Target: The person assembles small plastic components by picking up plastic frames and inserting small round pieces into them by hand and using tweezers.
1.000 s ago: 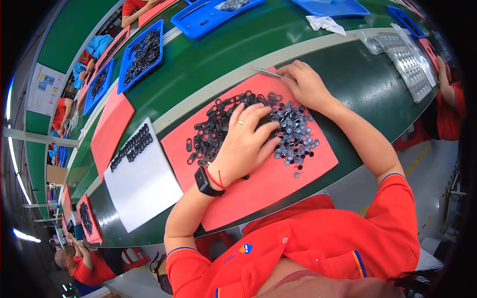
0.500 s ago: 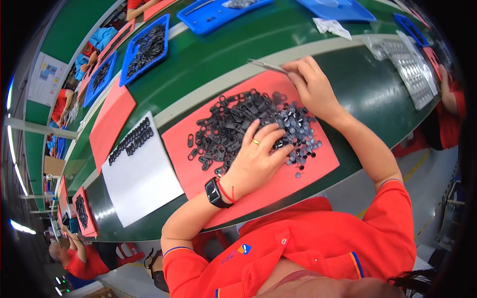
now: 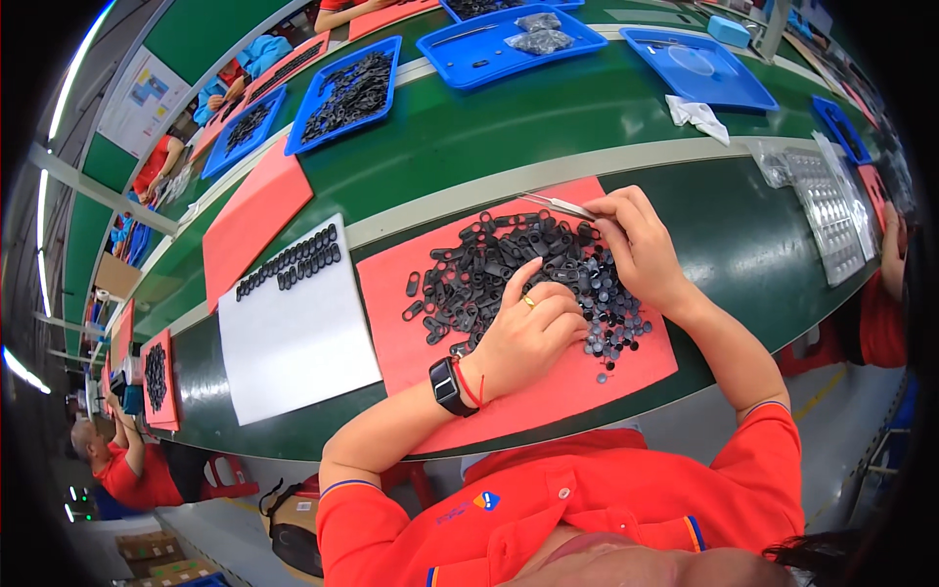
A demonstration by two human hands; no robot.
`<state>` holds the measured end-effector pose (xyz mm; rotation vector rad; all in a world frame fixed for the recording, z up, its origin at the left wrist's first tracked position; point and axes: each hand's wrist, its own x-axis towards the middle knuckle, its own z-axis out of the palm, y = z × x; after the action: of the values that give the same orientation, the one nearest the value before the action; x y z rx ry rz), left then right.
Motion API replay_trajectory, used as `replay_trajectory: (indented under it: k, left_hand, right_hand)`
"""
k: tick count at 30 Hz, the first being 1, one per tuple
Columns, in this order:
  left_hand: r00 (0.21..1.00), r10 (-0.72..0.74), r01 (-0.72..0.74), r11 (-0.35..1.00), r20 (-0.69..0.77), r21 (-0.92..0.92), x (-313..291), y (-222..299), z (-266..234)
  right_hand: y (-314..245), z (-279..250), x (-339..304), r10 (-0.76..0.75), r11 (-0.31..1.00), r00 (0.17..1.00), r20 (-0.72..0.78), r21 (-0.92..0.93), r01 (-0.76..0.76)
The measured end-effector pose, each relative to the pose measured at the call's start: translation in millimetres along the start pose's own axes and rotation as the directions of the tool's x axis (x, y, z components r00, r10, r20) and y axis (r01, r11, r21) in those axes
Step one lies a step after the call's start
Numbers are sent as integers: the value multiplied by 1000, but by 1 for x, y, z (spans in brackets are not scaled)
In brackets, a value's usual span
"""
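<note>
On the pink mat (image 3: 518, 416) lies a heap of small black oblong plastic parts with a hole at one end (image 3: 465, 284). Against its right side is a pile of small round grey and black discs (image 3: 621, 333). My left hand (image 3: 528, 338), with a ring and a wristwatch, rests where the two heaps meet; its index finger is stretched out, the other fingers bent over the discs, the thumb hidden. Metal tweezers (image 3: 562, 205) are gripped in my right hand (image 3: 636, 245), their tips pointing left above the mat's far edge.
Left of the mat, a white sheet (image 3: 293, 362) carries black parts in two rows (image 3: 311, 259). Beyond stand blue trays (image 3: 347, 98), one with plastic bags (image 3: 540, 39). A crumpled white cloth (image 3: 699, 117) and a clear blister tray (image 3: 827, 215) lie right. Co-workers sit along the bench.
The whole view has shifted, so the bench appears lower and further right. My left fingers have drawn in from a wider spread. The tweezers have stayed in my right hand, near the mat's far edge.
</note>
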<state>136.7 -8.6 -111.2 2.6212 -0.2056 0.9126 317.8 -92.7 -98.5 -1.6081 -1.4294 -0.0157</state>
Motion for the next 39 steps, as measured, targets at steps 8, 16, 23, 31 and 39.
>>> replay_trajectory:
  k: [8,16,23,31,39]
  left_hand:
    - [774,-603,402,703,-193,-586,-17,1,-44]
    - [410,-902,349,17,136,-937,-37,-22,-56]
    - [423,-861,338,-140,283,-931,-39,-17,-59]
    - [434,-829,347,-207,352,-915,-40,-13,-59]
    - [427,-826,346,-227,368,-911,-42,-13,-59]
  right_hand:
    - [-15,1,-7,89,976,990,113,188,-110]
    - [-37,6,-18,43,957,962,271,267,-118]
    - [-38,10,-26,-37,972,944,326,232,-42]
    - [-38,12,-26,-116,981,939,323,188,57]
    - [-37,11,-27,-91,981,935,341,194,25]
